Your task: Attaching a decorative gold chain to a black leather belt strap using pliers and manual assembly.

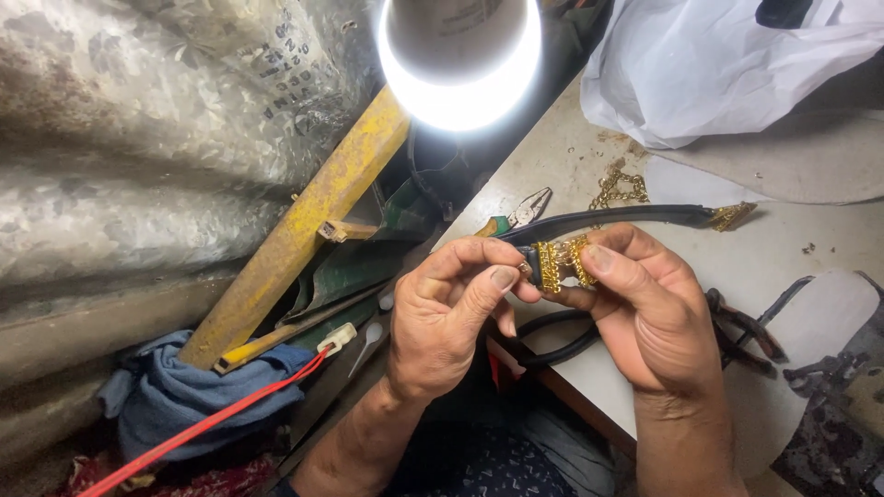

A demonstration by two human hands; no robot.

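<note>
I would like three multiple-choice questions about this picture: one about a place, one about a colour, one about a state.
1. Where do the loose pliers lie?
A. On the table beyond the hands
B. On the blue cloth
C. Inside the white bag

2. What colour is the strap that both hands hold?
A. Red
B. Black
C. White

3. In what state is the lamp overhead?
A. Switched off
B. Broken
C. Lit and glaring

Answers:
1 A: the pliers rest on the table past the left hand, near the strap.
2 B: the strap is black, with a gold chain ornament pinched between the left hand and the right hand.
3 C: the bulb shines bright white at the top of the view.
</note>
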